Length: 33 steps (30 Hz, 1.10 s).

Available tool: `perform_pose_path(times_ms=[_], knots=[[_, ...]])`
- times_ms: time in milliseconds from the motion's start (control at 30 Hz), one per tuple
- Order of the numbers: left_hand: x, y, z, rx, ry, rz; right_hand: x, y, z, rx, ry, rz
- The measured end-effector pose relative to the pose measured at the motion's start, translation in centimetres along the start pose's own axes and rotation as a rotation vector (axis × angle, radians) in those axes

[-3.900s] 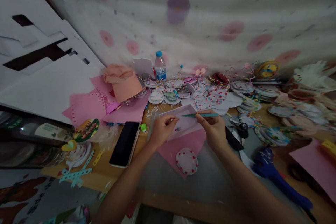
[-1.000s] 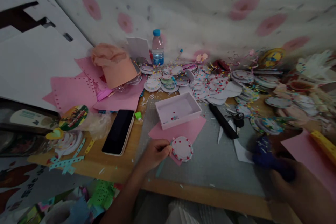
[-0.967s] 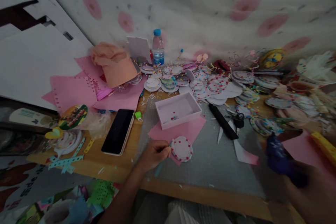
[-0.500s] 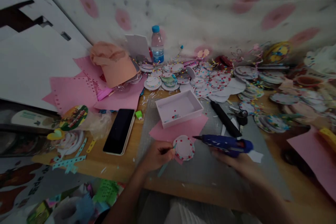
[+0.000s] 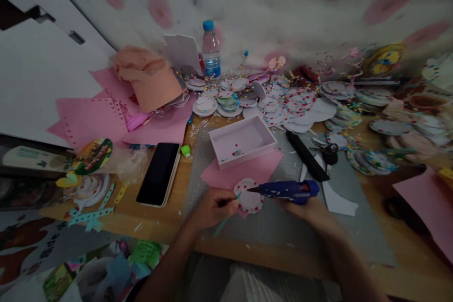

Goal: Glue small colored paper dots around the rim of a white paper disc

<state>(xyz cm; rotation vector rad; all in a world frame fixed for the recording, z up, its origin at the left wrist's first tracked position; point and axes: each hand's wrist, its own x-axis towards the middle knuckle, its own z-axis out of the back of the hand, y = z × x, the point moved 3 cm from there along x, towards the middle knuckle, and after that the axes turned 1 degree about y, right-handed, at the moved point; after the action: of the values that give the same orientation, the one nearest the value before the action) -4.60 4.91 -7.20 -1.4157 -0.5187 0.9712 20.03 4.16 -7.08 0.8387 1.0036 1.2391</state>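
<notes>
Left hand (image 5: 216, 207): closed in a fingertip pinch; teal tweezers (image 5: 220, 228) are being gripped, with their tip at the disc's left edge. Whether a bit is being held in the tip: too small to tell.
Right hand (image 5: 311, 212): wrapped round the handle of the blue glue gun (image 5: 283, 191); whether the trigger is being squeezed cannot be told.
Nozzle: being pointed left over the disc; contact or slight gap not resolvable.
Disc: white round card with red dots (image 5: 250, 203), lying flat, partly on the pink sheet (image 5: 226, 177), partly on the grey mat (image 5: 354, 240). No finger is clearly being pressed on its face.
Box: open white box (image 5: 247, 155) being supported by the sheet just beyond the disc; small red and blue bits (image 5: 236, 153) are lying inside.
Burn risk: if the gun is hot, left fingertips are being exposed; a small slip leftward would be enough.
Glue risk: overfeeding could flood the dots or bond disc to sheet; lifting away at an angle could string glue.
Shift risk: disc looks light and unclamped; a nozzle nudge could skid it.
Tweezers risk: glue on the tip could stick a bit there.
</notes>
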Motion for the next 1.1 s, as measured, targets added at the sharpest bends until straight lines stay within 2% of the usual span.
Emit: perform_pose_path(times_ms=[100,267,533,1100], knots=[[0.0,-0.2,0.0,0.017,0.003,0.009,0.0,-0.9,-0.4,-0.015,0.157,-0.081],[-0.1,-0.6,0.1,-0.003,0.009,-0.011,-0.1,-1.4,-0.3,-0.013,0.067,-0.079],[0.0,-0.5,0.0,0.014,0.009,0.001,0.0,-0.4,-0.6,-0.053,0.221,-0.144],[-0.1,-0.8,0.0,-0.010,0.019,0.002,0.0,-0.4,-0.7,-0.078,0.244,-0.132]])
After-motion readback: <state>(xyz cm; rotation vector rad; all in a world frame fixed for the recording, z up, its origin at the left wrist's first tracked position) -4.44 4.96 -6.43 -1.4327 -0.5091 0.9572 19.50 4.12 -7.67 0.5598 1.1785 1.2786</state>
